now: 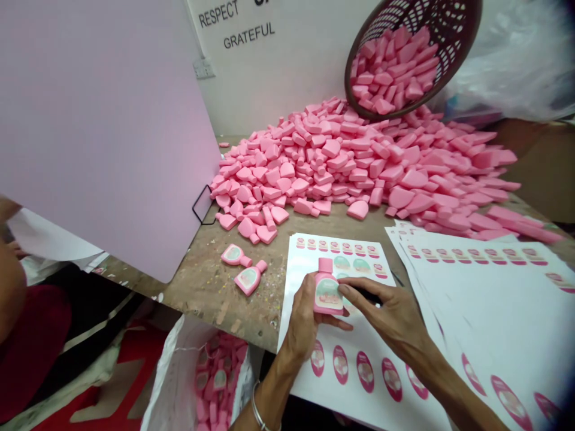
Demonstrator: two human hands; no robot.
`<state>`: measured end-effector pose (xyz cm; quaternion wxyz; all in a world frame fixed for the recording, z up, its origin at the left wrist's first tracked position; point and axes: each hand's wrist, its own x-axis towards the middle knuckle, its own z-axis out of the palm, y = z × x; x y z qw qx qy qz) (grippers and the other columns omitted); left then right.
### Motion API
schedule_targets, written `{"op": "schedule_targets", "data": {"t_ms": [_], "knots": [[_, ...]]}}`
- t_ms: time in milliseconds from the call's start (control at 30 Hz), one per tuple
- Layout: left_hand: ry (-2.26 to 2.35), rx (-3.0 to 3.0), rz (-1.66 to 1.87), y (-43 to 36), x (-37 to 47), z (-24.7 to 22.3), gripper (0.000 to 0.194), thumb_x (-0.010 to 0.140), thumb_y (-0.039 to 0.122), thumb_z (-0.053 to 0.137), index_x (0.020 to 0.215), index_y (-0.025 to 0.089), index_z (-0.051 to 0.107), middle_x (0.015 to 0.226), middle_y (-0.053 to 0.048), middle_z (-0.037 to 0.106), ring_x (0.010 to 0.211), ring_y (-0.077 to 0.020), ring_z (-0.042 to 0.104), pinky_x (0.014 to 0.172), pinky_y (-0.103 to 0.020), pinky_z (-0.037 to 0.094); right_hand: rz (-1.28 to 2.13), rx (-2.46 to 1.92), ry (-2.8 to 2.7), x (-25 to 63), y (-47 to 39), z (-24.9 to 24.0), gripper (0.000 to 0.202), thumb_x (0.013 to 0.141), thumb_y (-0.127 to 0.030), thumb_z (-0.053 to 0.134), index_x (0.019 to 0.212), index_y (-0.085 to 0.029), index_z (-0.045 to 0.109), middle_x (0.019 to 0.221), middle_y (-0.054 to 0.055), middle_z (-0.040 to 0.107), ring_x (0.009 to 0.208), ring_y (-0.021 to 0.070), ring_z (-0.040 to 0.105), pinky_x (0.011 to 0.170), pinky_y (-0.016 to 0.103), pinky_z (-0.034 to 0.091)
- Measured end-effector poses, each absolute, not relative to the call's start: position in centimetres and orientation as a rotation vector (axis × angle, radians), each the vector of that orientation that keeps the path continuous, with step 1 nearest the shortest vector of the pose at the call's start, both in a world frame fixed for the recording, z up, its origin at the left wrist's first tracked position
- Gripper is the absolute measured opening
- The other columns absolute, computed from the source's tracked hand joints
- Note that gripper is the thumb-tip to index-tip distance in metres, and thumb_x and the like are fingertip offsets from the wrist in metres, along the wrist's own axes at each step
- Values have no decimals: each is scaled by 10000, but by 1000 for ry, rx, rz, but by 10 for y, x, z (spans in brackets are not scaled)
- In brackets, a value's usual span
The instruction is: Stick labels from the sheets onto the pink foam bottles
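Note:
My left hand (302,320) is closed around a small pink bottle (330,306), holding it upright with its cap at the top. On the bottle's front is a pale green and cream label (327,293). My right hand (390,314) touches the label's right edge with thumb and forefinger. A dark slim tool (371,296) is tucked in that hand; its kind is partly hidden. Below both hands lies a white sticker sheet (309,383), with small labels along its top and pink ovals along its bottom. Two labelled pink bottles (233,255) lie left of it on the table.
A big heap of pink bottles (314,155) covers the back of the table (188,293). Behind it, a tilted brown basket (467,36) holds more. Further sticker sheets (471,311) lie right. A pale panel (112,120) stands left, near a seated person (36,347). Below, a white sack (166,371) contains labelled bottles.

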<state>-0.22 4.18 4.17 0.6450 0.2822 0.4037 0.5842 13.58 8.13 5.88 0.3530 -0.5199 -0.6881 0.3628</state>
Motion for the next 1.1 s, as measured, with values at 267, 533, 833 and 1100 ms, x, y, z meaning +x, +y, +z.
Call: {"op": "schedule_targets", "data": {"t_ms": [267,533,833,1100], "knots": [[1049,724,1376,36,-8,49,381,817,411,605,1092,160,527,841,-17,579,632,-120,622,545,-227,559,263,-1296,-2092,129,81,53,380,840,-496,505,1018,-206,674,897,85,714,798,257,655,739,427,505],[1420,765,1433,20,-24,5,508,788,417,498,1118,58,641,1075,-165,672,989,-256,638,773,-324,546,524,-1348,-1960,101,92,14,715,684,-689,554,1222,-219,526,1113,128,655,899,285,661,689,388,546],[1799,949,1212,5,-77,4,373,881,482,412,900,170,615,790,-87,682,709,-233,638,640,-343,511,865,-1424,-1977,62,150,-9,542,741,-596,542,1125,-214,565,1131,111,662,959,271,656,788,380,530],[2317,1413,999,27,-93,-10,287,862,254,474,1089,173,631,1010,-131,671,966,-301,609,824,-449,478,488,-1616,-2256,-33,223,14,492,806,-562,490,1068,-165,617,995,158,695,938,313,645,736,377,458]]}}
